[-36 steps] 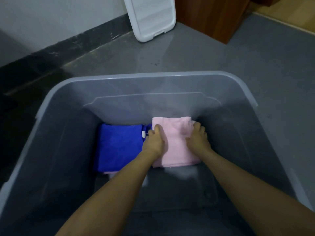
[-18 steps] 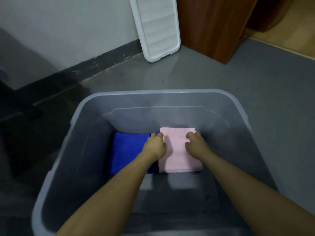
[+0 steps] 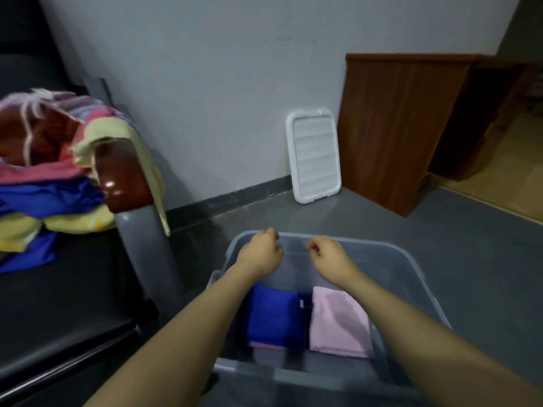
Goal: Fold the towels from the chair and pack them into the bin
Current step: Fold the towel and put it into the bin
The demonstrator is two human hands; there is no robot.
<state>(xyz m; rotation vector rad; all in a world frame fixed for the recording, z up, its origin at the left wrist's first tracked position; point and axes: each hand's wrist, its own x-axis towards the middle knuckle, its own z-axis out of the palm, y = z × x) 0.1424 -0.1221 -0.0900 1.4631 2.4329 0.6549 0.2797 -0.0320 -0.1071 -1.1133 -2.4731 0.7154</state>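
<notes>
**Towels: two packed in the bin, a heap left on the chair**

Towels (image 3: pixel 44 177) lay in a loose, many-coloured heap on the chair (image 3: pixel 123 177) at the left, one yellow piece draped over its wooden armrest. Just to the right of the chair stood the grey bin (image 3: pixel 411 268), and flat on its floor lay a folded blue towel (image 3: pixel 273 315) and a folded pink towel (image 3: pixel 338 321), side by side and touching. A sliver of another pink cloth showed under the blue one. The person's left hand (image 3: pixel 260 254) and right hand (image 3: pixel 330 255) hovered above the bin's far rim, fingers loosely curled and holding nothing. A white lid (image 3: pixel 314 155) leaned against the wall beyond.

The next step looked to be fetching another towel. It would go best lifted singly off the top of the heap, so the rest did not slide, then folded to match the packed pair.
</notes>
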